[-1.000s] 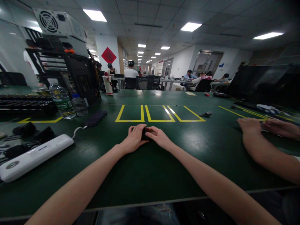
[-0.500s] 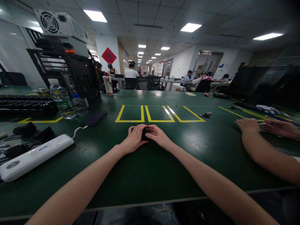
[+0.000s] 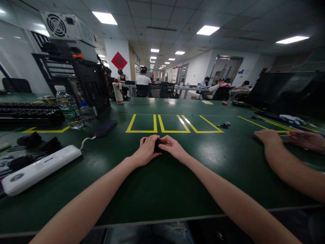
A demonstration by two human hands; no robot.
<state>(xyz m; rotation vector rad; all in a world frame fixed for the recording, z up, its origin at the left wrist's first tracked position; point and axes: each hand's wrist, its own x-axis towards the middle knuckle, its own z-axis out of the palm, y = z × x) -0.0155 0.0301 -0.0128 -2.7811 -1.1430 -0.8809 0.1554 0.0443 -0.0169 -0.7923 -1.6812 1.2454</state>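
Note:
A small black object (image 3: 157, 145) sits between my two hands over the green table (image 3: 162, 189); its kind is hidden by my fingers. My left hand (image 3: 147, 150) curls round its left side, thumb low and fingers across the top. From the right, the fingertips and thumb of my right hand (image 3: 172, 148) close on the same object. Just beyond my hands, yellow tape outlines (image 3: 142, 131) mark the tabletop. A short dark metallic tool (image 3: 224, 125), its exact kind unclear, lies to the right of the tape.
On the left are a white power-bank-like device (image 3: 42, 169) with a cable, a water bottle (image 3: 69, 110), a smaller blue-capped bottle (image 3: 86, 114) and a black computer case (image 3: 88, 81). At the right, a co-worker's hands (image 3: 269, 136) hold a thin tool. A white tumbler (image 3: 118, 92) stands behind.
The whole view has shifted very slightly to the right. My hands keep the same hold on the black object, and nothing else has visibly moved.

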